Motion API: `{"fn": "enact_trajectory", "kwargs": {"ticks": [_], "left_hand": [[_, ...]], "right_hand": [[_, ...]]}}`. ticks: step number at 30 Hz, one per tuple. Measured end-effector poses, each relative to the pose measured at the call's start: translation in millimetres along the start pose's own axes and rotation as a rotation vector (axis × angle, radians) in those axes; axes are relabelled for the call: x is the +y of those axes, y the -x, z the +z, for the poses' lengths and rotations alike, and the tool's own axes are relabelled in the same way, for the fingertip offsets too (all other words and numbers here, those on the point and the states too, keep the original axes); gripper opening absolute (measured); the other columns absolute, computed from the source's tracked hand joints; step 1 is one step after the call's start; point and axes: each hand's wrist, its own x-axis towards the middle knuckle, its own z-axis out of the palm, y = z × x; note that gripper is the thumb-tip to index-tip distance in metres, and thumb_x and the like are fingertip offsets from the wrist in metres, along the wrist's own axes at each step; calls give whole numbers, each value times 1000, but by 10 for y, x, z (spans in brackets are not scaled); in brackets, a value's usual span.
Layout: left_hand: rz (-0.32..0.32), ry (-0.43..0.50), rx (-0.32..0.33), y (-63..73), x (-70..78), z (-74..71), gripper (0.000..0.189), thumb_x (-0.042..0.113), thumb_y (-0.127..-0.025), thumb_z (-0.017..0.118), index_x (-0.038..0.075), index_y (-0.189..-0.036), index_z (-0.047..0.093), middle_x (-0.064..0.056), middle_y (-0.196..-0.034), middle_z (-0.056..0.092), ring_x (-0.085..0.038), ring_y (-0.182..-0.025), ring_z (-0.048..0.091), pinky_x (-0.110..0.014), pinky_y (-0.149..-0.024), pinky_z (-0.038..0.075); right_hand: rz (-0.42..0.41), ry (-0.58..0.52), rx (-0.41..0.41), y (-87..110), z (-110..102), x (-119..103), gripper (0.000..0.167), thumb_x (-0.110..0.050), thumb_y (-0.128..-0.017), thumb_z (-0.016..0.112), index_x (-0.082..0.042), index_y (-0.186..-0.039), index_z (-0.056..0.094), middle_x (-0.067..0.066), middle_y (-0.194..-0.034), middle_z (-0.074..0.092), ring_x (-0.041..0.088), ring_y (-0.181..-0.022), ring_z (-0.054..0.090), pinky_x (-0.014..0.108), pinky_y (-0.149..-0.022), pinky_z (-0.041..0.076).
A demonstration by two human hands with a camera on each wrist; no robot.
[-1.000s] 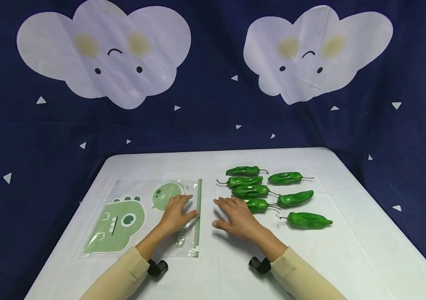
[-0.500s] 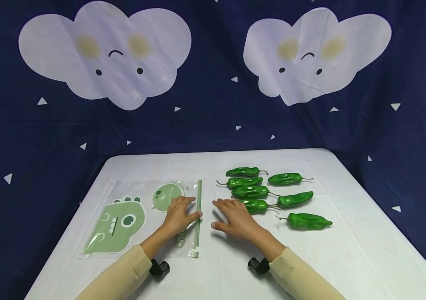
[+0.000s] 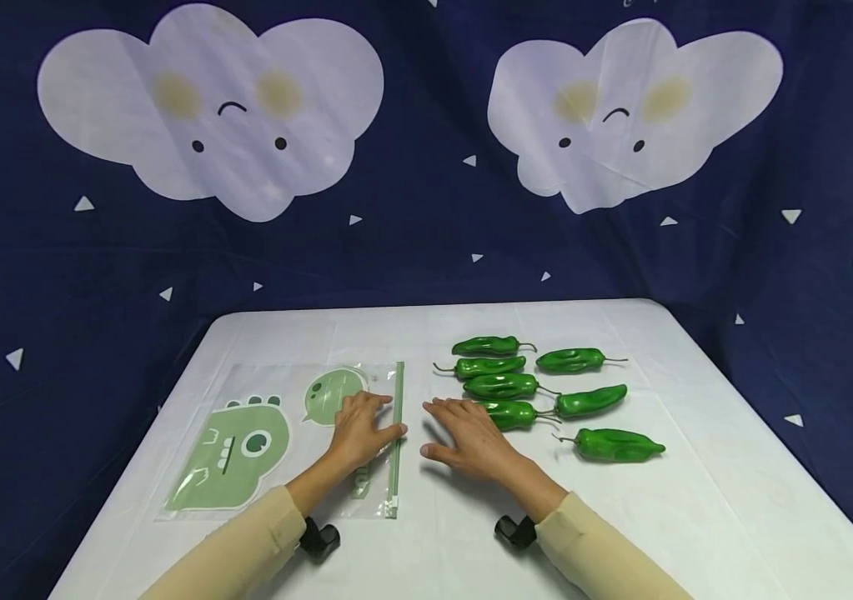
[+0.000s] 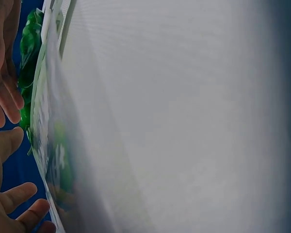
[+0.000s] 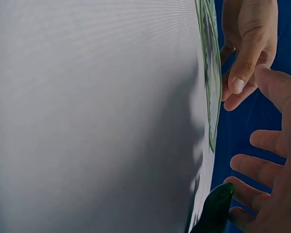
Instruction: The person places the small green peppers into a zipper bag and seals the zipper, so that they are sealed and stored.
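Observation:
A clear zip bag (image 3: 298,450) with a green dinosaur print lies flat on the left of the white table, its green zip strip (image 3: 399,392) facing right. My left hand (image 3: 357,429) hovers over the bag's right part, fingers spread and holding nothing, thumb tip overlapping the strip. To its right my right hand (image 3: 471,437) is held with fingers loosely extended, also holding nothing. Its knuckles partly cover the nearest green pepper (image 3: 514,415) of the left column. The left wrist view shows the spread fingers (image 4: 19,196) of the left hand above the tabletop.
Several more green peppers lie on the right half, among them a curved pepper (image 3: 591,401) and a front pepper (image 3: 619,446). The white table (image 3: 741,517) ends at a dark blue curtain (image 3: 426,250) with cloud prints. Black wrist cameras sit below both hands.
My left hand has shifted slightly to the right, its thumb now over the zip strip. The right hand has drifted a little left. Bag and peppers stay where they were.

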Motion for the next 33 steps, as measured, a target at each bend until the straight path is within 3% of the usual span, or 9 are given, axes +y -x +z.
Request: {"fn": "enact_trajectory", "kwargs": {"ticks": [11, 19, 33], "left_hand": [[3, -2, 22, -5, -13, 83, 55, 35, -73, 77, 9, -119, 62, -11, -113, 55, -29, -105, 43, -46, -91, 37], [22, -42, 26, 34, -27, 132, 55, 36, -71, 78, 7, -116, 63, -9, -108, 54, -26, -98, 42, -44, -84, 36], [7, -7, 46, 34, -79, 115, 40, 24, -76, 71, 6, -111, 67, -8, -109, 58, -26, -103, 45, -42, -83, 38]], "right_hand": [[3, -6, -7, -34, 18, 7, 68, -52, -87, 60, -15, -141, 43, 10, -143, 47, 31, -132, 43, 51, -114, 32], [-6, -6, -25, -43, 52, -6, 67, -52, -87, 60, -16, -141, 43, 10, -143, 47, 31, -132, 43, 52, -114, 33], [-15, 16, -50, -111, 80, -23, 66, -51, -87, 60, -15, -140, 44, 10, -142, 48, 32, -131, 43, 51, -113, 35]]}}
